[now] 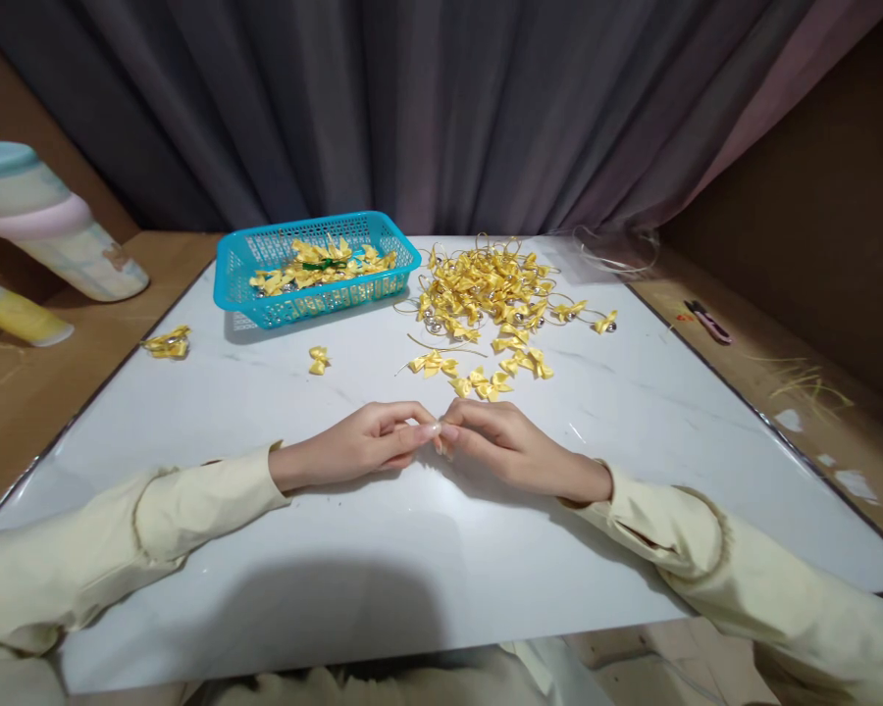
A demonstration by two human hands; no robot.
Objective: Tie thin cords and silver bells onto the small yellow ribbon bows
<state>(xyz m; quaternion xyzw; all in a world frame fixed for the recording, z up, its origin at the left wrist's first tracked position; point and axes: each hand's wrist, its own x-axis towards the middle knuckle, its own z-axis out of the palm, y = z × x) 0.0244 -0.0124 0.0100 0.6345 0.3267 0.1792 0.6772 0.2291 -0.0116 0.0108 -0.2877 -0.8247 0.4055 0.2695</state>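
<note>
My left hand (364, 446) and my right hand (504, 446) rest on the white tabletop (338, 549) with their fingertips pinched together at the middle. Whatever lies between the fingers is too small to make out. Just beyond my right hand lie a few loose yellow ribbon bows (482, 382). Farther back sits a big heap of yellow bows with gold loops and small bells (490, 289). A blue plastic basket (261, 257) at the back left holds more yellow bows.
One single bow (318, 360) lies left of centre, another small bunch (167, 342) at the table's left edge. Pastel bottles (51, 226) lie on the brown surface at left. A small cutter (708, 322) lies on the right. A dark curtain hangs behind.
</note>
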